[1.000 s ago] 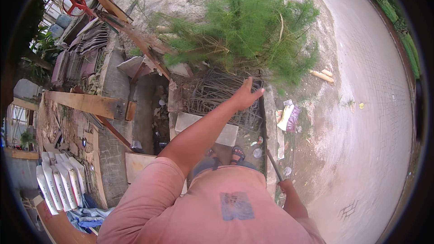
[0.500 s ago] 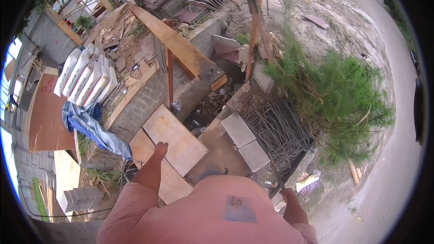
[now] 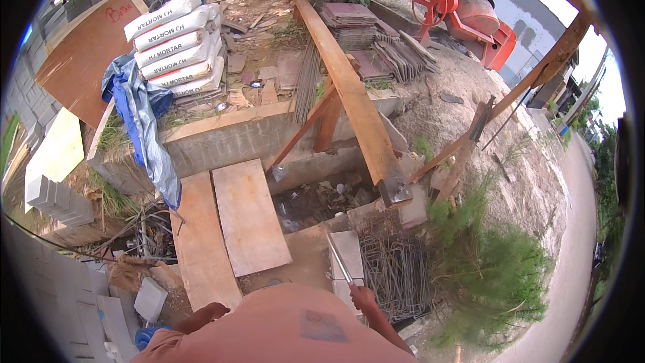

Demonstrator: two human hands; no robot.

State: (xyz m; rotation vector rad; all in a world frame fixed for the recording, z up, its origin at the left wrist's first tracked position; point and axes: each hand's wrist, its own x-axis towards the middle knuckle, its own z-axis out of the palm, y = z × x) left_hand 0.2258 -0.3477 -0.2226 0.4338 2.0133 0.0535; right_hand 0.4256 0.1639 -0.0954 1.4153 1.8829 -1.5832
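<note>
My right hand (image 3: 362, 296) grips a long, thin metal blade-like tool (image 3: 339, 257), angled up over pale grey blocks (image 3: 347, 293) beside a heap of bent wire stirrups (image 3: 395, 274). Low at the left, my left hand (image 3: 216, 310) shows partly beside my pink shirt, fingers curled; whether it holds anything is hidden. Above it lie two plywood boards (image 3: 250, 218) next to a debris-filled concrete pit (image 3: 306, 202).
Stacked white bags (image 3: 171, 50), a blue tarp (image 3: 138, 121), a long timber beam (image 3: 342, 84), tile stacks (image 3: 349, 27) and a red cement mixer (image 3: 470, 20) stand farther back. A leafy green branch (image 3: 490, 275), leaning timbers (image 3: 457, 148) and a paved road (image 3: 579, 228) are at right.
My view has swung left and up, showing the bags and mixer ahead. My left hand, earlier stretched out over the wire, has drawn back low. The tool in my right hand now points upward.
</note>
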